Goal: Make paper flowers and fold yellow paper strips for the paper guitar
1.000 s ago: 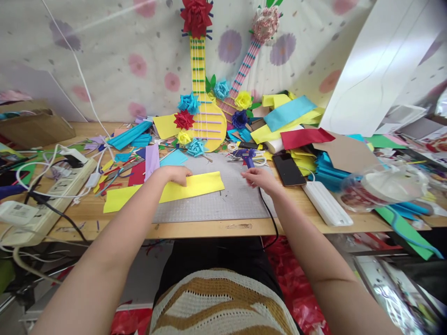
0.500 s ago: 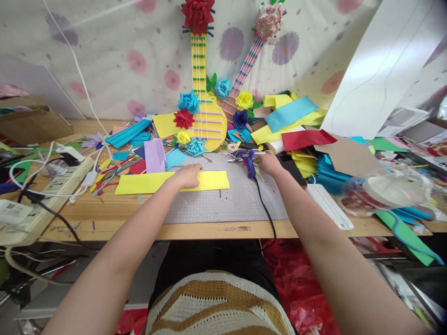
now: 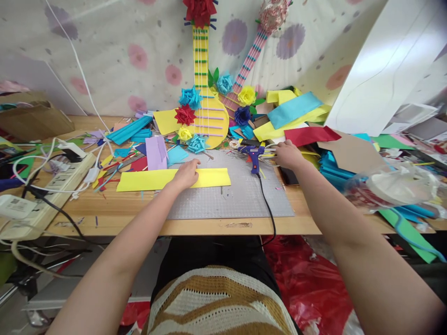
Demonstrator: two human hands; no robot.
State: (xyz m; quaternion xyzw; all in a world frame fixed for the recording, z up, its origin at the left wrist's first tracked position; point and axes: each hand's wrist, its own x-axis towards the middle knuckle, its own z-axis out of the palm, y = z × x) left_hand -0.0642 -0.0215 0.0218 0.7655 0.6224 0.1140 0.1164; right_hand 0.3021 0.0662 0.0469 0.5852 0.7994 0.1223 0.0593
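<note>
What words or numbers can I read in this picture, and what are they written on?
Nothing here can be read.
White adapter at the left edge: a dark printed patch, too small and blurred to read.
Yellow paper strip under the left hand: plain, no writing.

we count two paper guitars (image 3: 213, 123) (one yellow, one pink-necked) — then one blue glue gun (image 3: 254, 153), one long yellow strip (image 3: 146, 180), one grey cutting mat (image 3: 240, 200).
</note>
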